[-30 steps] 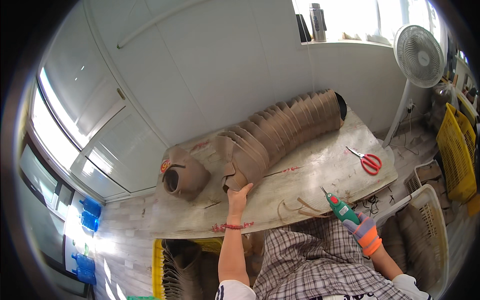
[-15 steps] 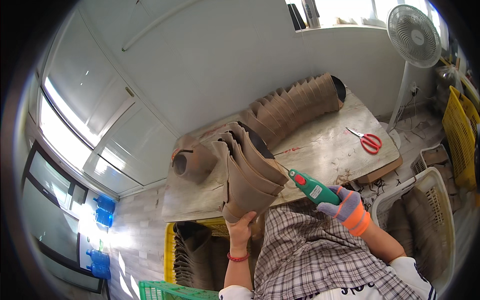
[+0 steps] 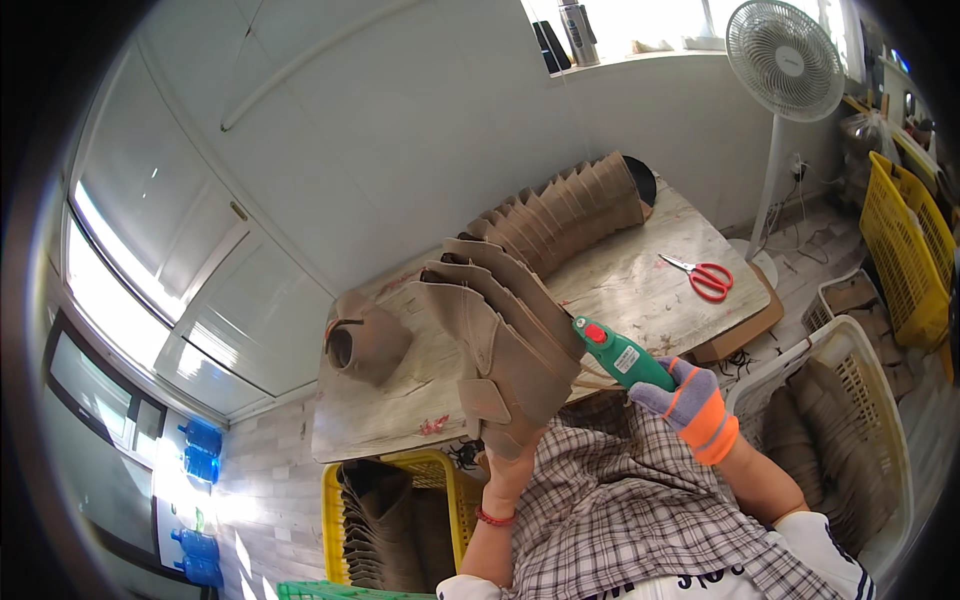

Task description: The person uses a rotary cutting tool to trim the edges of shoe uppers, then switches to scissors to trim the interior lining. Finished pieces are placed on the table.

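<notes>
"What lies nearest the wearer?"

"A plaid apron over the lap, with both hands beyond it. The left hand, bare above a red bracelet, grips the lower end of a stack of brown pieces; its fingers are mostly hidden behind them."

"And the right?"

"The right hand, in a grey and orange glove, is wrapped round a green handheld tool with a red button. The tool's front end is at the stack's right side; I can't tell whether it touches."

"Where is that stack, exactly?"

"Held up, tilted, its upper ends fanned apart, covering the middle of the tabletop's near edge from view. Below that edge, toward the near left corner, a yellow basket holds more brown pieces; a white basket of them stands off to the right."

"What is on the tabletop itself?"

"Red-handled scissors near the right edge, blades slightly parted, and one curled brown piece by the left edge. Farther back, a long nested row runs along the far edge toward the far right corner."

"Beyond that?"

"A white fan, past the right edge."
</notes>
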`<act>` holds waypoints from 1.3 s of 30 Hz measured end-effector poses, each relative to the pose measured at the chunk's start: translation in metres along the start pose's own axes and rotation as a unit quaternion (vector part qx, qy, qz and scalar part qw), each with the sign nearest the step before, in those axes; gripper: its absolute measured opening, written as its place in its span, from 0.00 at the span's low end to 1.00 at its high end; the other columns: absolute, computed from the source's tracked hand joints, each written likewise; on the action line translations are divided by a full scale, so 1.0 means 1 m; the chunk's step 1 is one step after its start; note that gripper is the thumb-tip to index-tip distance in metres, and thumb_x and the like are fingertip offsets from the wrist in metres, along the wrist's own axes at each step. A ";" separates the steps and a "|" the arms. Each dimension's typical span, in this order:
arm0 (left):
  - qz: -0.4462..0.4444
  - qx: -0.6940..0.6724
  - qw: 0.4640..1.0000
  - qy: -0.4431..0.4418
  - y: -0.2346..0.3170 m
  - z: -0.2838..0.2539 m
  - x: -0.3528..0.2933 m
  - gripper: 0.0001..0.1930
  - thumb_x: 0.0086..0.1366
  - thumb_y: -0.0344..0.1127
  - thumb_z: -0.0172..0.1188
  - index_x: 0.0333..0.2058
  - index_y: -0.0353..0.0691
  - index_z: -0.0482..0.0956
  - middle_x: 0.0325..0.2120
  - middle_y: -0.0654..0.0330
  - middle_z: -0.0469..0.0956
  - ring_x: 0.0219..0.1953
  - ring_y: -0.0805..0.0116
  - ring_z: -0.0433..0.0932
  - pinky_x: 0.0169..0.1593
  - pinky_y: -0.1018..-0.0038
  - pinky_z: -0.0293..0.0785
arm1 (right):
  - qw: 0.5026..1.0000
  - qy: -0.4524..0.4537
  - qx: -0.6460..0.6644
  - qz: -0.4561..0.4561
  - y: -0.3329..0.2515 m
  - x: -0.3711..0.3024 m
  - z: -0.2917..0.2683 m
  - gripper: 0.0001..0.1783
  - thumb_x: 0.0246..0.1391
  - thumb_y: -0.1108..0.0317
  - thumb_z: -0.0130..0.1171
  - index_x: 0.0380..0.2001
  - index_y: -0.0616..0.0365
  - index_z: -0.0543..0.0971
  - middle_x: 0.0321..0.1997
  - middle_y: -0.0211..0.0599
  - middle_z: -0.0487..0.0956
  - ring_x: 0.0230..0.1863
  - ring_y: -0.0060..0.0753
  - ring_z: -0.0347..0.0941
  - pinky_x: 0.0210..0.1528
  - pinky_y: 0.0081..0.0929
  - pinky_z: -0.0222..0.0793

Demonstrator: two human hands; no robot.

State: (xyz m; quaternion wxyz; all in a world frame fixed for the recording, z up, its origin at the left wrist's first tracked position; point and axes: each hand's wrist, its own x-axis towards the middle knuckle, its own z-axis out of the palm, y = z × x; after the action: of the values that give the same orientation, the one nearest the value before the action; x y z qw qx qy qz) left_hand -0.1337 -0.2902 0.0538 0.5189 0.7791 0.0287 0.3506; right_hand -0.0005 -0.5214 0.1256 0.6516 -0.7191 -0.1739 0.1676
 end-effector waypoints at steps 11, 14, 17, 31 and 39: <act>0.096 0.142 0.983 -0.058 -0.010 -0.016 -0.015 0.23 0.56 0.20 0.59 0.52 0.33 0.73 0.47 0.49 0.77 0.50 0.52 0.75 0.52 0.61 0.72 | 1.000 0.011 0.028 0.008 -0.031 0.020 -0.023 0.24 0.51 0.55 0.69 0.40 0.65 0.78 0.25 0.25 0.76 0.25 0.12 0.68 0.26 0.15 0.65; -0.144 -0.319 0.935 0.059 0.019 -0.037 0.018 0.26 0.58 0.22 0.58 0.57 0.32 0.69 0.52 0.53 0.75 0.53 0.60 0.74 0.56 0.63 0.71 | 0.998 0.054 -0.036 -0.025 -0.010 0.020 -0.035 0.26 0.49 0.56 0.71 0.43 0.65 0.78 0.30 0.30 0.80 0.29 0.15 0.72 0.31 0.17 0.70; -0.203 -0.438 0.871 0.087 0.045 -0.061 0.061 0.24 0.67 0.41 0.55 0.57 0.31 0.68 0.54 0.52 0.74 0.54 0.56 0.74 0.57 0.62 0.71 | 0.989 0.071 -0.103 -0.075 0.017 0.008 -0.052 0.31 0.41 0.59 0.76 0.46 0.66 0.78 0.34 0.39 0.83 0.32 0.20 0.77 0.37 0.22 0.74; -0.215 -0.577 0.786 0.043 -0.036 -0.098 0.058 0.23 0.73 0.44 0.43 0.58 0.33 0.70 0.57 0.49 0.71 0.57 0.51 0.72 0.61 0.56 0.67 | 0.877 0.009 -0.381 -0.292 0.038 -0.002 -0.061 0.33 0.30 0.47 0.77 0.40 0.55 0.83 0.23 0.40 0.78 0.24 0.43 0.74 0.30 0.33 0.71; -0.196 -0.602 0.774 -0.015 -0.023 -0.077 0.057 0.23 0.74 0.44 0.40 0.57 0.34 0.70 0.56 0.50 0.72 0.56 0.52 0.72 0.59 0.55 0.68 | 0.858 0.023 -0.388 -0.335 0.029 -0.001 -0.051 0.34 0.30 0.45 0.76 0.40 0.55 0.83 0.24 0.39 0.78 0.25 0.44 0.74 0.31 0.33 0.71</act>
State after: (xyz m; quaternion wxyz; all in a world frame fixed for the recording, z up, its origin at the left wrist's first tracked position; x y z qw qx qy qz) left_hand -0.1274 -0.1957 0.0809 0.9396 0.2907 -0.0441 0.1750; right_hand 0.0237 -0.5689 0.1016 0.3402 -0.8158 -0.4402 -0.1582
